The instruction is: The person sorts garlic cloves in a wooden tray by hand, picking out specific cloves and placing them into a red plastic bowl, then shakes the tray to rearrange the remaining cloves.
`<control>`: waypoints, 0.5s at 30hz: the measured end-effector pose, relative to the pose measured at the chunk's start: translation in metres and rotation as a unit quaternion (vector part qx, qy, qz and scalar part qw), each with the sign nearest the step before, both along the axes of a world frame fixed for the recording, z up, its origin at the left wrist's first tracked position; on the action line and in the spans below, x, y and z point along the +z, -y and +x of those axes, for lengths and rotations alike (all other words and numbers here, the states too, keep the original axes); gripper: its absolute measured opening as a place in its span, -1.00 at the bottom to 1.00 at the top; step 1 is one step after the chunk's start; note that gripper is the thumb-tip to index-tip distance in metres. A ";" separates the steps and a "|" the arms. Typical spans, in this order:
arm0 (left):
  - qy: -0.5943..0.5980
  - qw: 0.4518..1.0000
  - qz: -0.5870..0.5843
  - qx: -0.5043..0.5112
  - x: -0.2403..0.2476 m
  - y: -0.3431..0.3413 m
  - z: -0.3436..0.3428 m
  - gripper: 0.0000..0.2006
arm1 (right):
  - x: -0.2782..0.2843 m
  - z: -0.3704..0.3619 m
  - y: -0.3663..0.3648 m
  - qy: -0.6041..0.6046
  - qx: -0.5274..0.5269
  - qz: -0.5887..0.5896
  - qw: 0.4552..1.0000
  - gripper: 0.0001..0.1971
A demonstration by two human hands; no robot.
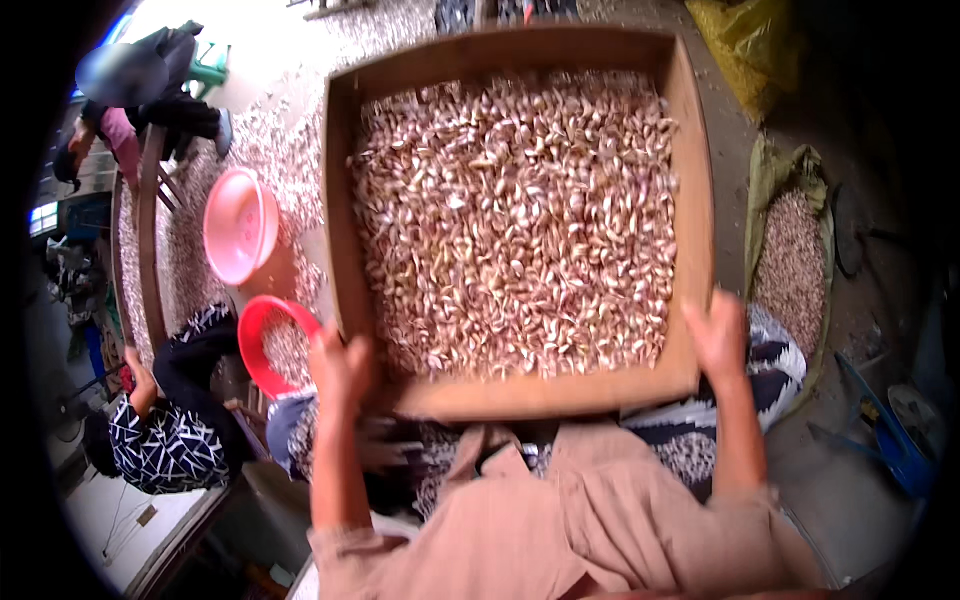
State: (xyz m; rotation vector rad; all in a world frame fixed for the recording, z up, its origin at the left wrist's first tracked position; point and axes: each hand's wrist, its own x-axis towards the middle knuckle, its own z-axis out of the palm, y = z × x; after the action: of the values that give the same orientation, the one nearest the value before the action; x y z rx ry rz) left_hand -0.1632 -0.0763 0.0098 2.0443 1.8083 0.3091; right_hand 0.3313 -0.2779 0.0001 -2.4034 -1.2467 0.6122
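Observation:
A square wooden-framed tray [540,397], its bottom hidden, is held in front of my lap. Loose garlic cloves [520,225], whitish with pink-purple skins, cover its inside. My left hand [340,365] grips the frame at the near left corner, fingers closed round the wood. At the near right corner my right hand [718,335] clasps the frame, thumb on the upper edge. Both hands and the frame's near edge are slightly blurred. Just left of my left hand stands a red basin [250,345] partly filled with cloves.
A pink basin [240,228] stands beyond the red one. On the right lie an open sack [795,255] of cloves, a yellow bag [745,50] and a blue object [890,435]. Two people work at the left near a long wooden trough [150,230]. Cloves litter the far-left floor.

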 end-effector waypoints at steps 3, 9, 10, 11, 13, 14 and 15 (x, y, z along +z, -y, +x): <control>-0.058 0.992 -0.083 0.076 0.003 -0.081 0.011 -0.73 | -0.003 0.019 -0.107 0.014 0.030 0.049 0.998 -0.71; 0.082 0.993 -0.058 0.064 -0.007 -0.027 0.007 -0.72 | -0.002 0.008 -0.045 0.036 0.031 0.023 0.999 -0.66; 0.071 0.992 -0.076 0.069 -0.006 -0.025 0.008 -0.73 | -0.001 0.002 -0.039 0.047 0.008 0.006 0.999 -0.64; 0.062 0.991 -0.091 0.075 -0.001 -0.029 0.011 -0.74 | 0.003 0.001 -0.035 0.052 0.014 -0.015 0.998 -0.64; 0.045 0.993 -0.085 0.062 0.001 -0.022 0.009 -0.76 | 0.007 0.005 -0.035 0.066 0.024 -0.050 0.996 -0.63; 0.036 0.994 -0.082 0.059 0.003 -0.020 0.009 -0.76 | 0.004 0.006 -0.033 0.052 0.026 -0.051 0.997 -0.63; 0.027 0.995 -0.079 0.057 0.005 -0.017 0.009 -0.76 | -0.002 0.008 -0.030 0.038 0.028 -0.052 0.998 -0.63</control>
State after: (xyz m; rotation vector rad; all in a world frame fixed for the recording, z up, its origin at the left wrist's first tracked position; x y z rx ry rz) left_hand -0.1538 -0.0591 0.0146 1.8136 1.8564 0.2425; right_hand 0.3392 -0.2475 -0.0021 -2.5062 -1.3490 0.6207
